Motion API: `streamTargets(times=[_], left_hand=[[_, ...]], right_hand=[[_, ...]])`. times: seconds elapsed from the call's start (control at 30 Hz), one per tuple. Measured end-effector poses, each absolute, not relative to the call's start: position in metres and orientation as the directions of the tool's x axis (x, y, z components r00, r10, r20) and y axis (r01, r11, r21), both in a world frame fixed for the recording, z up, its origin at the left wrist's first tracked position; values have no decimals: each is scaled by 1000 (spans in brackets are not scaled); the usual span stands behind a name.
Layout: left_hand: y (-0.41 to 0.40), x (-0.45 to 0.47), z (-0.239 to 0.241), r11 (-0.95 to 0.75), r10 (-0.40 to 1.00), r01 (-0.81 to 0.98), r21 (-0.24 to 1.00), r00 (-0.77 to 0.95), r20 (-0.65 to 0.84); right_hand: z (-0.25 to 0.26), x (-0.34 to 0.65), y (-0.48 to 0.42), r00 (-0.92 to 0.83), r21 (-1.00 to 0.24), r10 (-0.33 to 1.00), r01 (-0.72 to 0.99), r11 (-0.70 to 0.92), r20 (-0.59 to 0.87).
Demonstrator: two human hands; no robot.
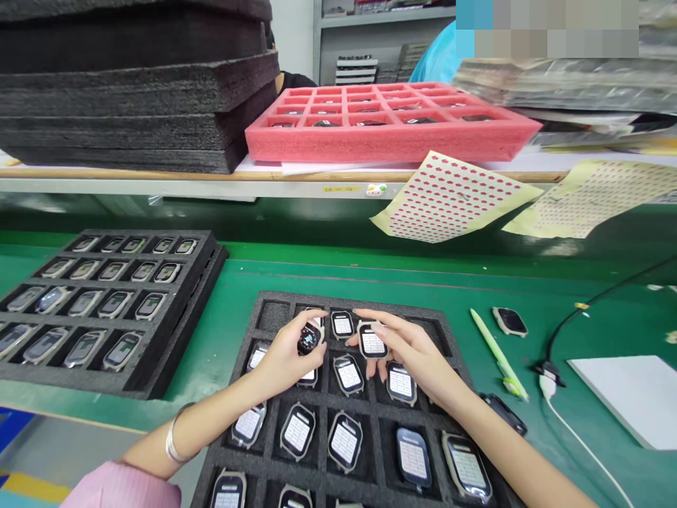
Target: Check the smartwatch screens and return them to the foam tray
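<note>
Between the thumb and fingers of my left hand [288,353] is a smartwatch without a strap; its dark round watch face [309,339] is lit. My right hand [410,346] pinches another smartwatch [373,343], whose screen shows a white grid. Both hands are over the upper rows of a black foam tray [373,423]. Several smartwatches with white lit screens lie in its compartments, such as one smartwatch [345,441] near the middle. Another smartwatch [342,324] sits in the top row between my hands. My right fingers partly hide the compartments beneath them.
Left stands a second black foam tray [174,303] of watches. A pen [497,353], a lone smartwatch [510,321], a cable [576,437] and a white box [629,395] lie right. The shelf holds a pink foam tray [391,144] and stacked black foam [116,106]; sticker sheets [455,197] hang down.
</note>
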State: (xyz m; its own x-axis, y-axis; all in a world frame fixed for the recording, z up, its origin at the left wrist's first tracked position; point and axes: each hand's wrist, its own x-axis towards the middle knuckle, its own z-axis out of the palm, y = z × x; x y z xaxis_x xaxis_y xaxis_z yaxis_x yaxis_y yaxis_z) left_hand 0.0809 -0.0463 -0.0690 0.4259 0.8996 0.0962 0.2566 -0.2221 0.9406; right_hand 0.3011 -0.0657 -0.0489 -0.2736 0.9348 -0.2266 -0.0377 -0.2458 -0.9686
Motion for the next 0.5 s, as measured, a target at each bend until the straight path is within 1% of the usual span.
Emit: streamTargets(times=[0.23,0.5], left_hand=[[-46,79,-69,-204,904,273,940,422,73],[-46,81,-69,-202,904,242,949,418,86]], right_hand=[[-50,302,-67,-266,-970,938,-39,-239,-221],[-49,301,-66,-273,-970,937,-38,-238,-219]])
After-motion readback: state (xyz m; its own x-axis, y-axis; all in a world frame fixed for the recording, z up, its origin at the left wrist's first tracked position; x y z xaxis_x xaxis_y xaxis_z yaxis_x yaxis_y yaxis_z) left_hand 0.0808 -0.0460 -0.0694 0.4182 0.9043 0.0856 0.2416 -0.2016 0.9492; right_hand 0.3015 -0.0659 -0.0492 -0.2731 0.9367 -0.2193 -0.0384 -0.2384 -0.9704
